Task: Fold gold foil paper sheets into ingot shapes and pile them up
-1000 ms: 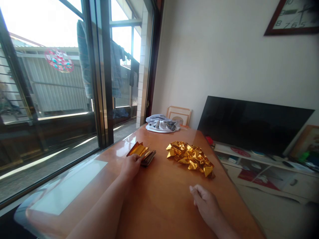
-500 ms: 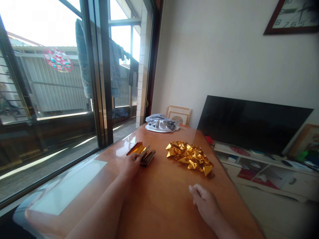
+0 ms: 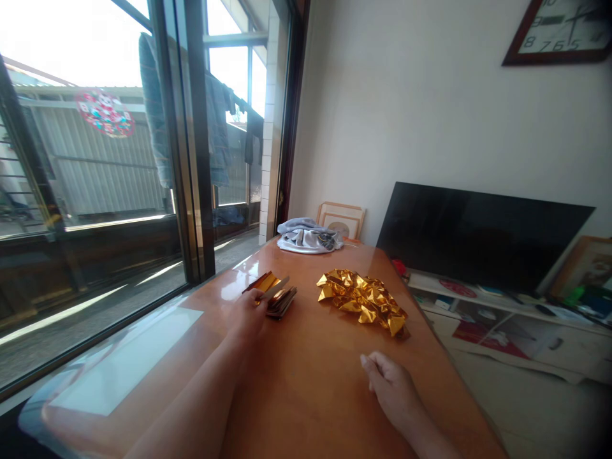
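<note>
My left hand (image 3: 249, 312) reaches to a small stack of gold foil sheets (image 3: 276, 294) on the wooden table (image 3: 306, 395) and pinches the top sheet, lifting its edge. To the right of the stack lies a pile of crumpled, folded gold foil pieces (image 3: 363, 298). My right hand (image 3: 389, 386) rests on the table nearer to me, fingers loosely curled, with nothing in it.
A bundle of grey and white cloth (image 3: 308, 236) lies at the table's far end, with a framed picture (image 3: 340, 220) behind it. A dark television (image 3: 478, 233) leans by the wall at right above a low white shelf (image 3: 507, 319). Glass sliding doors (image 3: 95, 191) run along the left.
My left hand has raised the top foil sheet's edge off the stack. The view has shifted slightly. My right hand has stayed put.
</note>
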A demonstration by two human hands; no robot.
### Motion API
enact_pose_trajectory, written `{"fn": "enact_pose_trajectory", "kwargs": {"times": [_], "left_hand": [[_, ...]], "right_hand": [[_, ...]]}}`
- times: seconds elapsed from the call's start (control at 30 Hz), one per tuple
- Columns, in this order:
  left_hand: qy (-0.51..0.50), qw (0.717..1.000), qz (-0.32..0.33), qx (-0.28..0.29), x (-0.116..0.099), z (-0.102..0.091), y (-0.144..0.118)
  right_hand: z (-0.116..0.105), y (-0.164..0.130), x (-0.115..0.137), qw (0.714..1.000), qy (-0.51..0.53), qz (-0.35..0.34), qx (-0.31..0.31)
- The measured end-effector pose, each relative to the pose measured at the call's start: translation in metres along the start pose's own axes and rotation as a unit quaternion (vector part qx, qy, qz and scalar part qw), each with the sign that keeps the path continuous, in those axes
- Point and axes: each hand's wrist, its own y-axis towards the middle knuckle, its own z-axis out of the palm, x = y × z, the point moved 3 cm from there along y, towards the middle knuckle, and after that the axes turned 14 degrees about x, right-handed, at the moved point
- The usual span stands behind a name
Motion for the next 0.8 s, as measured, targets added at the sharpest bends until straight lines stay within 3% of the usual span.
{"fn": "enact_pose_trajectory", "kwargs": {"times": [0.27,0.43,0.6,0.63,0.7,0.8], "left_hand": [[0.005,1.0,0.007,-0.015,0.0,0.001,-0.001],[0.001,0.999,0.038,-0.029,-0.012,-0.006,-0.004],[-0.022,0.989,0.138,-0.044,-0.042,-0.008,-0.019],[-0.059,0.985,0.164,-0.02,-0.049,-0.007,-0.023],[-0.173,0.965,0.181,0.081,-0.062,0.001,-0.033],[-0.348,0.898,0.173,0.207,-0.08,0.013,-0.049]], "right_hand": [[0.0,-0.001,0.001,1.0,-0.002,-0.003,-0.003],[0.001,-0.001,0.003,1.0,-0.001,-0.009,-0.01],[0.001,-0.002,0.007,1.0,0.002,-0.02,-0.021],[0.0,-0.003,0.008,0.999,0.003,-0.022,-0.025],[-0.003,-0.004,0.011,0.999,0.015,-0.025,-0.041],[-0.011,-0.007,0.019,0.993,0.065,-0.034,-0.09]]}}
